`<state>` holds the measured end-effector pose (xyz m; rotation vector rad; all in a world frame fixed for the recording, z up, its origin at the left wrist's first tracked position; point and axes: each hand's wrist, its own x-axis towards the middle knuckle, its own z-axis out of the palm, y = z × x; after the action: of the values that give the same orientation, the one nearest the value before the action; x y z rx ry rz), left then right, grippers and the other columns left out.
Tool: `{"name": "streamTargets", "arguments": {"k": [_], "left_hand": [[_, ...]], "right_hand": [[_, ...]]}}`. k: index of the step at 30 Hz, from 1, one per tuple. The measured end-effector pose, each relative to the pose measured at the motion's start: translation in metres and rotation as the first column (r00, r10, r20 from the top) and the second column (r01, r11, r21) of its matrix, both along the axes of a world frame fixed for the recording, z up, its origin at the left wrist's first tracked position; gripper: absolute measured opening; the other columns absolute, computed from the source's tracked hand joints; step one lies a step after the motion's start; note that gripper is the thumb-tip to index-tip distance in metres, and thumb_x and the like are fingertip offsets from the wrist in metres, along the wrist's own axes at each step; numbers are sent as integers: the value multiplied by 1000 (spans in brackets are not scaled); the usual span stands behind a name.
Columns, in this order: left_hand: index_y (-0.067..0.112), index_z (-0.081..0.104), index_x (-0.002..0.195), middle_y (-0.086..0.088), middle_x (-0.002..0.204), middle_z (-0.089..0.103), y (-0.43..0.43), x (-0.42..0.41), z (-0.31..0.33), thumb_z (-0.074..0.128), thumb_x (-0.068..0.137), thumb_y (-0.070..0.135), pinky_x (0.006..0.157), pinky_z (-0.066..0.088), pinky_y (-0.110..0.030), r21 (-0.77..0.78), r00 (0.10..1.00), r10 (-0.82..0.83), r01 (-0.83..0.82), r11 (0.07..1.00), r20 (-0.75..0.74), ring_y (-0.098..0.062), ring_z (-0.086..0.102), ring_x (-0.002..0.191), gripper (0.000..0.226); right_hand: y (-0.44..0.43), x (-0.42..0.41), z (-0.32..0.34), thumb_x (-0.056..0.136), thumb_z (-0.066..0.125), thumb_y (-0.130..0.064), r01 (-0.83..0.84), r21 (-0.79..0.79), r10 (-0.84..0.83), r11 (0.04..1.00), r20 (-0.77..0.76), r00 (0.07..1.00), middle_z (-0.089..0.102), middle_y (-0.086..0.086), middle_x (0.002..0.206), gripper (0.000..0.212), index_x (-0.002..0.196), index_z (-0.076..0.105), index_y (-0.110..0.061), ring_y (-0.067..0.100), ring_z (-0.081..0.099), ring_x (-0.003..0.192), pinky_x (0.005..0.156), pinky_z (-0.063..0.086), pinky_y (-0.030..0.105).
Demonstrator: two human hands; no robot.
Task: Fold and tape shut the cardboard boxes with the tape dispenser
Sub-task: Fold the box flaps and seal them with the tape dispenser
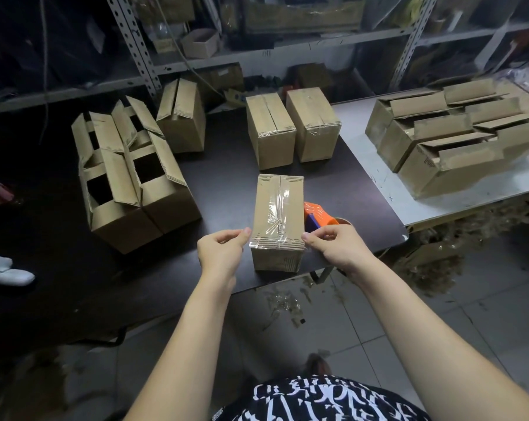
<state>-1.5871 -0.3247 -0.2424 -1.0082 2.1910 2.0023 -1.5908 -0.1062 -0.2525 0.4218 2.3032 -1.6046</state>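
Two grips, left hand (223, 247) and right hand (333, 244), each pinch one end of a clear tape strip (277, 242) stretched over the near edge of the cardboard box (278, 208) between them on the bench (226, 183). Best to hold it taut and level, then smooth both ends down the sides. One tape dispenser (315, 214) lies just beyond the right grip, two taped boxes (271, 132) farther beyond, and about five open-flapped boxes (129, 177) beyond the left.
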Motion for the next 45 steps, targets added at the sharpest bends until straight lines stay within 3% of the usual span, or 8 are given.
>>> {"name": "streamTargets", "arguments": {"k": [10,17,23,29,33,36,40,45], "left_hand": [[9,81,90,1,83,74,-2,-1,-20,82,89,21,77,50,-25,-27,1000,19,-19,999,-7,-10,65,82,11],[9,79,86,-1,83,78,1,-1,-36,81,88,14,62,48,-10,140,995,78,-85,986,54,-18,75,90,6],[12,77,95,3,92,76,8,6,-45,78,92,23,66,40,-15,266,987,113,-141,954,117,-9,68,88,11],[18,77,100,3,105,77,14,10,-54,73,96,23,94,49,-30,292,986,130,-154,944,100,-15,69,105,8],[18,69,133,5,137,66,16,13,-57,65,101,18,120,35,-45,322,989,110,-137,937,100,-18,55,132,31],[14,64,138,3,140,63,14,15,-61,61,103,9,118,35,-38,308,995,68,-86,947,69,-15,53,131,36],[10,71,126,-4,122,72,-2,16,-60,68,96,1,98,50,-25,117,998,-22,30,993,-67,-14,67,108,31],[27,74,103,11,101,73,-27,14,-53,73,90,-3,78,52,-18,-341,895,-375,284,896,-240,5,66,88,33]], "right_hand": [[1,-1,-5,90,79,-41,25,12,-25,1000,58,998,73,2,92,29,71,80,-19,23,64,102,78,56,42],[-2,4,-9,93,75,-38,39,-57,-34,998,88,996,74,0,97,21,92,81,-19,15,62,98,69,46,26],[0,12,-21,81,85,-47,191,-207,-156,960,174,972,79,-3,83,32,102,80,-23,19,55,77,57,40,25],[-12,18,-42,90,77,-34,328,-492,-165,806,347,923,74,1,91,30,113,78,-15,10,47,64,57,45,21],[-17,21,-53,92,72,-39,331,-544,-150,771,351,924,74,4,108,37,123,70,-18,17,63,91,74,50,30],[-22,25,-54,97,66,-42,358,-539,-147,763,394,907,72,5,119,37,125,66,-17,21,63,106,89,46,38],[-23,27,-51,99,67,-30,355,-514,-188,781,349,918,71,10,123,26,122,67,-16,26,65,111,84,53,37],[-7,29,-46,96,73,-15,315,-365,-343,876,-14,939,73,15,109,18,113,69,-20,20,71,89,75,61,29]]}}
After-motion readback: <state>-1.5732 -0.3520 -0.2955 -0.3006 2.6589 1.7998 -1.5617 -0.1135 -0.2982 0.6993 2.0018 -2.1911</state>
